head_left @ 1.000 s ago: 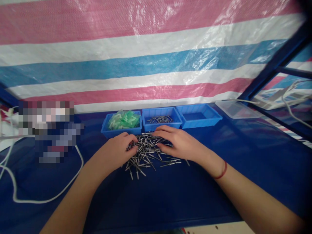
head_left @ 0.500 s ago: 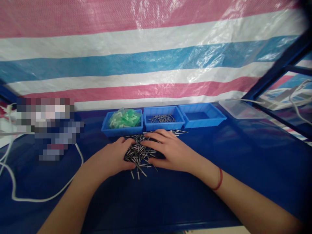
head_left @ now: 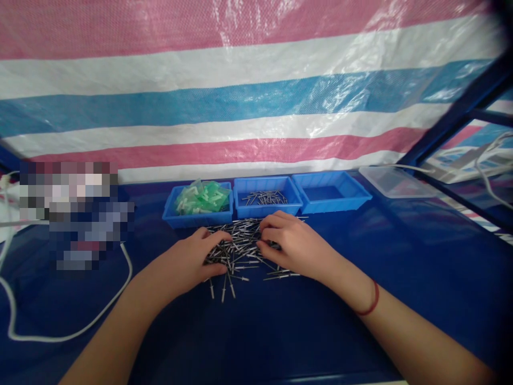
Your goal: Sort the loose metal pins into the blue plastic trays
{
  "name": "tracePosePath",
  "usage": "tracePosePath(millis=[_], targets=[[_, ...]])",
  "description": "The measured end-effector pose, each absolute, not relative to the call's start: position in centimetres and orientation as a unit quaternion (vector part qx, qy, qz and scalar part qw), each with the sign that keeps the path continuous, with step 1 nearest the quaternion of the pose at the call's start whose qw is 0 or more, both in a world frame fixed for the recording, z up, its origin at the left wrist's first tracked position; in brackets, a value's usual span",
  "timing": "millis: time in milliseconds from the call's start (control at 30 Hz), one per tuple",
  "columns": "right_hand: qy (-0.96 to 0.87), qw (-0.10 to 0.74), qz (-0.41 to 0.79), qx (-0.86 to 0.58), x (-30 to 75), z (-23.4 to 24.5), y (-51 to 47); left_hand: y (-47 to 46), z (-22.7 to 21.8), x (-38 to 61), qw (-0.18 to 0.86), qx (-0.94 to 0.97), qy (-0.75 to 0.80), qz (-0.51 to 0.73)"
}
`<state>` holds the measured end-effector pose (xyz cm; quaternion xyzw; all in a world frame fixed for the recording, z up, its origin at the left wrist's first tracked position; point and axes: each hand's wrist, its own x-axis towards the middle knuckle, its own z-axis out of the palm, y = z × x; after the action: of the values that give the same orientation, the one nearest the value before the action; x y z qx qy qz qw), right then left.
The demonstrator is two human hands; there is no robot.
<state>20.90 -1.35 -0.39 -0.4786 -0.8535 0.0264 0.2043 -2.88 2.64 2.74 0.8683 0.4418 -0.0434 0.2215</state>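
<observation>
Rivets (head_left: 244, 240), a whole loose heap of them, lie right between your two hands on the blue tabletop (head_left: 264, 337), just in front of the bins! Your left hand (head_left: 188, 262) cups the heap's left edge, thumb and fingers spread apart, the thumb low at the near side and the fingers reaching across the top. Over on the other flank, your right hand (head_left: 294, 238) curls its fingers inward at the metal; whether those fingertips pinch any piece, I can't tell from here. Your hands are apart from each other, with the thick of the pile filling the gap, and a red band (head_left: 375, 299) circles your right wrist. A few strays fan out toward you below your left thumb, and several more lie flat beneath your right hand.

Look beyond the heap: three blue bins stand in a row! Your left bin (head_left: 198, 219) is heaped with green plastic pieces (head_left: 204, 197), your middle bin (head_left: 268, 208) carries a low scatter of similar metal pieces, and the right bin (head_left: 339, 203) sits beside it. Past that lies a translucent plastic sheet (head_left: 393, 183). A white cable (head_left: 52, 339) loops across your left side, and a striped tarp (head_left: 240, 101) hangs behind everything.
</observation>
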Motion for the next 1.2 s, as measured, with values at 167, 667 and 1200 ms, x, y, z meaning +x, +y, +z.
tracePosePath(millis=[167, 667, 1200], targets=[[-0.849, 0.171, 0.026, -0.5, 20.7, -0.3, -1.3, 2.8, 2.7, -2.4, 0.204, 0.872, 0.444, -0.025], [-0.816, 0.097, -0.034, -0.569, 19.0, -0.4, -1.7, 1.9, 1.1, 0.7, 0.085, 0.921, 0.353, 0.141], [-0.773, 0.403, 0.167, -0.461, 20.2, -0.5, -1.6, 1.6, -0.5, 2.4, 0.221, 0.832, 0.401, 0.314]])
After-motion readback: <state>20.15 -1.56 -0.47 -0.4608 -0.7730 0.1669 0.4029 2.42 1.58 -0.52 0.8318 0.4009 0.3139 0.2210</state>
